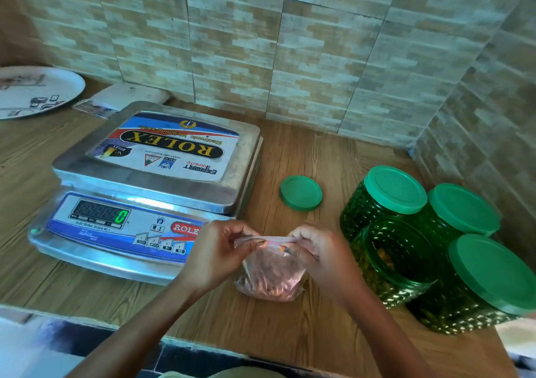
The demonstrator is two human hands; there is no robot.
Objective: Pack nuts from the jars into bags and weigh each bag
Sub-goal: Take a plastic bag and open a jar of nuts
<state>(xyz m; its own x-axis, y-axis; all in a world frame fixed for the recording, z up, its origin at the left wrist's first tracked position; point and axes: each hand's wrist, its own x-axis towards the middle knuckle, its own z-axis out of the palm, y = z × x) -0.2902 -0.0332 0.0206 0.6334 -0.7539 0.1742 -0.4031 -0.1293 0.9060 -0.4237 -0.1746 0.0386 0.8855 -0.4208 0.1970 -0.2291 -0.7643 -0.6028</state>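
Note:
A small clear bag of brown nuts (pixel 271 276) rests on the wooden counter in front of me. My left hand (pixel 216 251) pinches the left end of the bag's top strip, and my right hand (pixel 322 251) pinches the right end. To the left stands a steel electronic scale (pixel 150 186) with nothing on its pan; its green display reads 0. On the right an open green jar (pixel 397 261) holds nuts, touching three lidded green jars (pixel 388 194). Its loose green lid (pixel 300 192) lies flat on the counter behind the bag.
A white patterned plate (pixel 34 90) sits at the far left, with a white board (pixel 127 94) behind the scale. Tiled walls close the counter at the back and right. The counter's front edge (pixel 116 319) runs just below my forearms.

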